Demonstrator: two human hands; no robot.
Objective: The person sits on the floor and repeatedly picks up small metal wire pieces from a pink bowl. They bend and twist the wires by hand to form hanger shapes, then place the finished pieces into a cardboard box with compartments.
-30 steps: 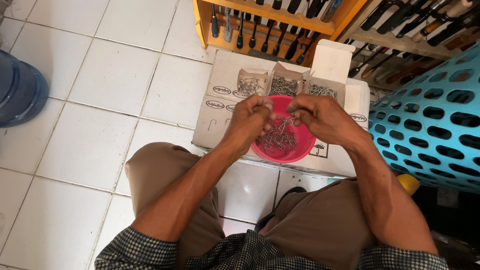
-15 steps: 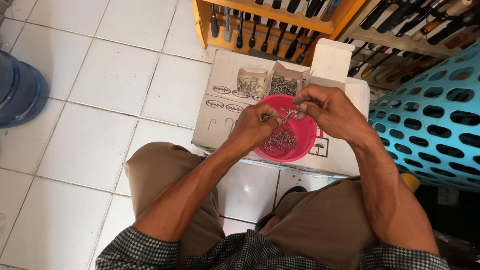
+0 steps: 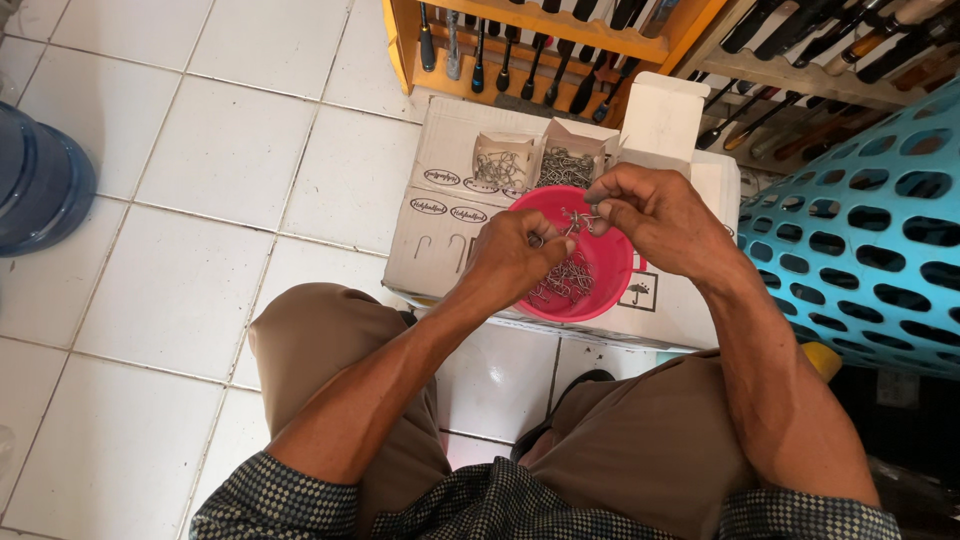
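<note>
Metal hooks (image 3: 572, 222) pinched between left hand (image 3: 512, 262) and right hand (image 3: 655, 220) above pink bowl (image 3: 610, 270).

Two bare forearms reach forward from the person's lap. The left hand (image 3: 512, 262) is curled, fingertips pinched together. The right hand (image 3: 655, 218) sits just beside it, slightly higher, fingers also pinched.

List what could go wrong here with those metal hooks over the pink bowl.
1. Both the left hand and the right hand pinch small metal hooks with bare fingers, so a point might prick the skin.
2. A dropped hook may miss the round pink plastic bowl and land on the white tiled floor.
3. The bowl sits on a flattened cardboard box and could slide if nudged.
</note>
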